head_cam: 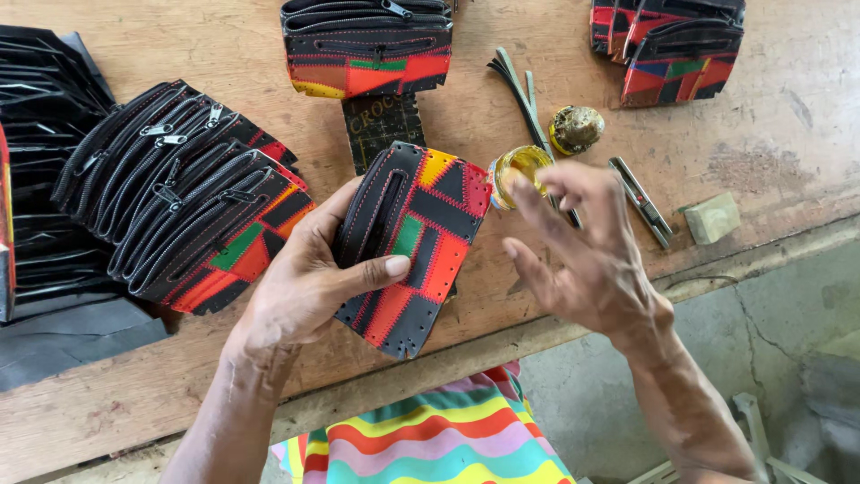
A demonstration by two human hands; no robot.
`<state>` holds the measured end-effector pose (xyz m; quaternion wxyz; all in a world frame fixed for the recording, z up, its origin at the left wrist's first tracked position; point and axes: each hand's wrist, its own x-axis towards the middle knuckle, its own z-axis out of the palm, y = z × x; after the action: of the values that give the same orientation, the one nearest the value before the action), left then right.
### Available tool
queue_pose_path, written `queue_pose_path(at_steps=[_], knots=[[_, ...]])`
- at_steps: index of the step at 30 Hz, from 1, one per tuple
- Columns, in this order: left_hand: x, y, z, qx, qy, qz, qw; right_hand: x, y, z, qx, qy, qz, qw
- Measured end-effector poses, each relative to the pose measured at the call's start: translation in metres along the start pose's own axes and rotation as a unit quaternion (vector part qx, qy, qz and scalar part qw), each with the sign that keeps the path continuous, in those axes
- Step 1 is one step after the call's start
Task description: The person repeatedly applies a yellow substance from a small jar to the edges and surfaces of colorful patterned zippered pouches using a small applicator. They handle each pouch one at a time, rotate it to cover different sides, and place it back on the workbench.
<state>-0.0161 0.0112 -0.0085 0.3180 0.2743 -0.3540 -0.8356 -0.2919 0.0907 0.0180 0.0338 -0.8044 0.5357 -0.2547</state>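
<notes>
Left hand (pixel 309 278) clamps patchwork pouch (pixel 412 242), thumb across, face tilted up for access; right hand (pixel 573 246) beside this grip, open, fingers spread near glue jar (pixel 518 170).

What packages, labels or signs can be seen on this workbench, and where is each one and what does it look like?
Dark embossed leather piece: on the table above the patchwork panel that the left hand holds; rectangular, nearly black, with stamped lettering.
Small open jar: just beyond the right hand; round, glass, yellowish contents, no label visible.
Jar lid: right of the jar; round, yellow rim, crusted brown.
No screens or paper signs in view.
</notes>
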Motion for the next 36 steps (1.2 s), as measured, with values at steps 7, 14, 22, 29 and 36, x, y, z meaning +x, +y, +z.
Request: queue_pose_path(at_steps=[7, 14, 22, 29, 36], knots=[[0.000, 0.002, 0.000, 0.014, 0.004, 0.011, 1.000, -0.005, -0.015, 0.004, -0.035, -0.015, -0.093, 0.995], [0.003, 0.004, 0.001, 0.042, -0.007, 0.020, 0.999, -0.004, -0.007, 0.005, -0.053, -0.035, -0.012, 0.998], [0.005, 0.007, 0.003, 0.030, 0.004, 0.025, 0.999, -0.014, -0.019, 0.012, 0.051, -0.039, -0.065, 0.996], [0.011, 0.009, 0.004, 0.088, 0.007, 0.057, 0.994, -0.011, -0.026, 0.009, 0.014, -0.066, -0.089, 0.994], [0.016, 0.009, 0.005, 0.073, -0.002, 0.062, 0.995, -0.011, -0.017, 0.017, -0.027, -0.053, -0.016, 0.998]])
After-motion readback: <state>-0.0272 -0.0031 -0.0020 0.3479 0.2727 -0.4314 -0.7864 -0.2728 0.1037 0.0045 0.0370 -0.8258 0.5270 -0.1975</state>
